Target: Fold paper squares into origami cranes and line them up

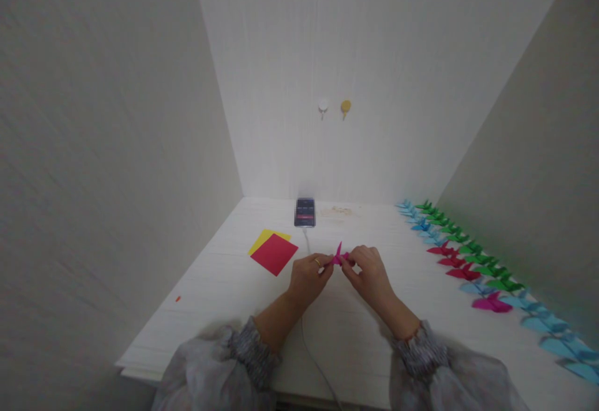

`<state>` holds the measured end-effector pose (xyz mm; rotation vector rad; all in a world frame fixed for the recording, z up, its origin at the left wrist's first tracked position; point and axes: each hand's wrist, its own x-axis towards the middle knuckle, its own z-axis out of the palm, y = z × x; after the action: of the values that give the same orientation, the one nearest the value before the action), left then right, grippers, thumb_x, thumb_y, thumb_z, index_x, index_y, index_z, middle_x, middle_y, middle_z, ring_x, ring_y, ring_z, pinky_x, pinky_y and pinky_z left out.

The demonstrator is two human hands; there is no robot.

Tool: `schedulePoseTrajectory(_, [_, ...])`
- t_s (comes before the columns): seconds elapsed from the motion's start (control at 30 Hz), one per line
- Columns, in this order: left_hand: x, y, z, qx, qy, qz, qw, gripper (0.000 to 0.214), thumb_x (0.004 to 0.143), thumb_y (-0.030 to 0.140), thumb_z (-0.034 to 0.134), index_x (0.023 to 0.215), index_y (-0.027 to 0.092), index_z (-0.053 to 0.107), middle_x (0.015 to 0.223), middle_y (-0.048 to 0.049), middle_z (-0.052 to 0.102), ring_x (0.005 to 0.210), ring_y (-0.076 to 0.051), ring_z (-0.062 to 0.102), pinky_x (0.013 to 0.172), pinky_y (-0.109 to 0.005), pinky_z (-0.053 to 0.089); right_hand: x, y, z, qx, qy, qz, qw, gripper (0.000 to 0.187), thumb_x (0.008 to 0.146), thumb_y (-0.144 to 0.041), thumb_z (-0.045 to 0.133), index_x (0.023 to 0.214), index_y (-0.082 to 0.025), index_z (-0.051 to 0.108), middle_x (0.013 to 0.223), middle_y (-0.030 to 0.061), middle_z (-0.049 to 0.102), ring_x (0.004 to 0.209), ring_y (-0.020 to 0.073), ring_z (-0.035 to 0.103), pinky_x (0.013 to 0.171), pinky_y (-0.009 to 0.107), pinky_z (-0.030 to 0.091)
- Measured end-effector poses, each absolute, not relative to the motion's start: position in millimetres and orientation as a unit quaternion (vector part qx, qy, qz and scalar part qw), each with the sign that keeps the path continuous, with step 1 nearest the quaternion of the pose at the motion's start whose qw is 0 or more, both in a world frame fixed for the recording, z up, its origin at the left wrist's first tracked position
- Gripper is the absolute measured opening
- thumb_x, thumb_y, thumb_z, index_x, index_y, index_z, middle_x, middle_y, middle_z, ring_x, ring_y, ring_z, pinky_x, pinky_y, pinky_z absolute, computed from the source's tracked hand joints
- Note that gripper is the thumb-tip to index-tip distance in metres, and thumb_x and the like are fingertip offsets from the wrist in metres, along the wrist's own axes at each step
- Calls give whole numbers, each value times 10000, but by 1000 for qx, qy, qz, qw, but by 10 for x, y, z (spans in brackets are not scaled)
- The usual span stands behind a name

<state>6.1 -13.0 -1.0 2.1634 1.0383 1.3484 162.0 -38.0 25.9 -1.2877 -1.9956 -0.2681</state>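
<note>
Between my two hands, above the middle of the white table, is a small magenta paper crane (339, 256) with one thin point sticking up. My left hand (309, 275) pinches its left side between thumb and fingers; a ring shows on one finger. On the other side, my right hand (369, 272) grips the crane with thumb and forefinger. The fingertips cover part of the folded paper. Left of my hands lie a red paper square (274, 254) and, partly beneath it, a yellow paper sheet (264, 237).
Rows of folded cranes in green (491, 267), blue (547, 320), red (453, 261) and magenta (492, 302) line the right side. A phone (305, 212) with a white cable (309, 348) stands by the back wall. An orange scrap (178, 299) lies left. Walls enclose three sides.
</note>
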Motion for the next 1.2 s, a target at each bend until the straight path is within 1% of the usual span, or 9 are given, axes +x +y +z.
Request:
schedulePoseTrajectory(0.23, [68,-133,-15,765,368,493,191,232,736,217,491,916,224,638,884,-66,657,783,-169,607,739,-294,468,1606,-370,243,-503,-786,-126,338,194,767,-217,463,584,-166,504,565,12,495,596,140,445,619,286,269])
schedulePoseTrajectory(0.33, [83,-142,2,750,364,502,231,234,713,180,503,896,228,639,900,-58,653,818,-167,599,777,-303,460,1614,-378,253,-503,-784,-132,338,190,765,-213,462,588,-167,511,562,10,496,593,139,446,617,285,265])
schedulePoseTrajectory(0.4, [99,-133,6,717,368,510,299,286,683,156,521,946,220,614,913,-53,647,813,-160,596,780,-313,462,1637,-387,267,-505,-780,-135,345,192,773,-217,459,597,-167,517,567,12,497,596,140,446,623,287,267])
schedulePoseTrajectory(0.5, [113,-90,6,610,368,518,473,337,659,173,535,996,172,560,897,-61,638,700,-133,601,716,-312,485,1690,-392,290,-506,-775,-140,353,179,786,-228,456,646,-163,546,589,19,512,614,145,454,634,292,270])
schedulePoseTrajectory(0.57, [108,-60,14,520,371,493,592,239,681,249,524,878,125,579,818,-72,637,614,-121,596,675,-312,490,1718,-388,299,-505,-774,-140,354,172,793,-234,456,678,-162,562,602,23,523,625,148,461,639,294,270])
schedulePoseTrajectory(0.67, [101,-50,43,470,351,412,697,348,707,425,488,737,92,586,716,-88,629,572,-130,584,623,-308,482,1728,-383,300,-505,-777,-136,351,171,798,-231,454,693,-160,569,612,27,533,630,148,468,643,297,271])
schedulePoseTrajectory(0.83, [129,-98,72,516,329,392,686,288,593,363,656,696,104,583,641,-30,600,541,-79,531,588,-232,450,1704,-393,286,-498,-790,-126,336,169,796,-215,450,686,-160,565,615,27,536,636,149,473,643,299,270])
schedulePoseTrajectory(1.07, [126,-103,59,496,297,398,712,301,575,361,671,723,113,586,626,-10,575,503,-63,500,557,-224,430,1687,-412,302,-484,-800,-113,335,195,803,-221,444,645,-158,541,598,22,530,624,142,469,639,295,269])
schedulePoseTrajectory(1.2, [126,-115,77,503,296,388,713,322,621,410,619,698,99,590,639,-26,564,511,-69,493,541,-224,426,1681,-422,321,-478,-800,-126,341,189,806,-217,442,668,-156,557,598,19,527,625,137,467,638,288,268])
